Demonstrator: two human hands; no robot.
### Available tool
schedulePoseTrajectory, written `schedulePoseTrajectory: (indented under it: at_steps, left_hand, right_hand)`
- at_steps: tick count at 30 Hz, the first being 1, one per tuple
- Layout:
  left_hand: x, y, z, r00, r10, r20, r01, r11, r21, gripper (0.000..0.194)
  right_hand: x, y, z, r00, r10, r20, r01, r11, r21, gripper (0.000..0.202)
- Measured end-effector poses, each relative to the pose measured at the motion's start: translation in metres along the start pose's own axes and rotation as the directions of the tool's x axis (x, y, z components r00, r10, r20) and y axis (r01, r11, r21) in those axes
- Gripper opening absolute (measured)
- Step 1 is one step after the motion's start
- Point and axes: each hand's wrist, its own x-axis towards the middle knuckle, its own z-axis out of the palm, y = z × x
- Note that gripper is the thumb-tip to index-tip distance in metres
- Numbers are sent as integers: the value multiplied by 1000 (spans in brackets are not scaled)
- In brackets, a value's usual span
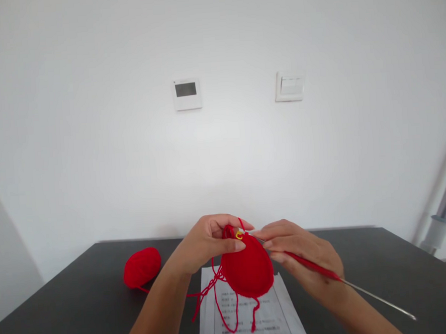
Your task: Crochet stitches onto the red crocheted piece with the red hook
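My left hand (216, 240) pinches the upper left edge of a round red crocheted piece (248, 269), its thumb in front and its index finger stretched along the top. A yellow stitch marker (239, 235) sits at the piece's top edge beside the thumb. Between the fingers of my right hand (304, 255) is a crochet hook (316, 267) with a red grip and a long metal shaft, its tip at the top edge of the piece. Red yarn passes over the left index finger. Loose yarn tails (254, 316) hang below the piece.
A ball of red yarn (142, 267) rests on the dark table (103, 315) at the left, its strand running toward the piece. Printed paper sheets (251, 326) lie under my hands. On the white wall behind are a thermostat panel (187, 94) and a light switch (289, 87).
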Motion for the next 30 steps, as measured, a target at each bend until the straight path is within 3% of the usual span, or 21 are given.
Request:
schedulePoseTrajectory:
  at_steps: [3, 10, 14, 21, 26, 30]
  left_hand:
    - [-2, 2, 0, 1000, 5, 1, -5, 999, 52, 22]
    - [-3, 6, 4, 983, 172, 67, -182, 966, 186, 19]
    - [-3, 6, 7, 986, 163, 42, -168, 972, 165, 11]
    - [-5, 10, 7, 992, 124, 24, -126, 980, 156, 6]
    - [-6, 11, 8, 980, 192, 55, -198, 971, 135, 9]
    - [-6, 11, 11, 985, 169, -17, -165, 975, 151, 4]
  right_hand:
    - [2, 0, -2, 997, -38, 62, 40, 999, -33, 15]
    - [-3, 0, -1, 986, 143, 83, -154, 976, 151, 15]
    - [-5, 1, 0, 982, 173, 79, -187, 951, 245, 13]
    - [-6, 3, 3, 986, 150, 71, -164, 946, 280, 14]
    - [-7, 2, 5, 989, 146, 30, -149, 954, 262, 15]
    - [-5, -1, 5, 996, 92, -18, -87, 978, 188, 16]
